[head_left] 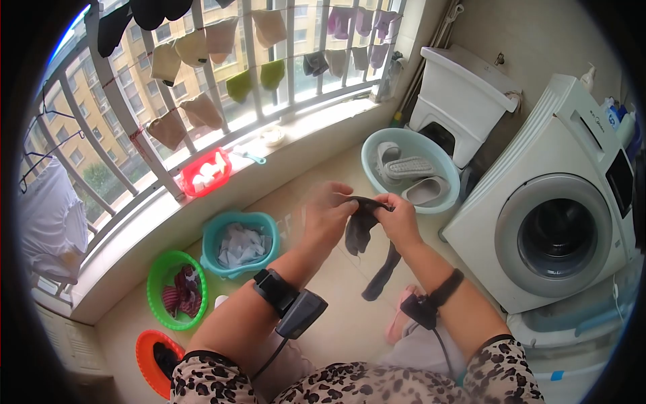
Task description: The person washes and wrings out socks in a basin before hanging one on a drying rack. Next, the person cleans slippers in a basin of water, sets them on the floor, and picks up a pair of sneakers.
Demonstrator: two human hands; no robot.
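Note:
Both hands hold a pair of dark grey socks (361, 232) by the upper edge, in front of my body. My left hand (330, 207) pinches one end of the edge, and my right hand (398, 219) grips the other end. One dark length hangs short between the hands. A longer dark sock leg (382, 273) dangles below my right hand over the floor. Black straps with small dark boxes sit on both forearms.
A blue basin (371, 168) with slippers stands ahead; a washing machine (471, 222) is to the right. At left are a teal basin (207, 250), a green basin (153, 296) and an orange basin (142, 350) holding clothes. Socks (222, 40) hang along the window bars.

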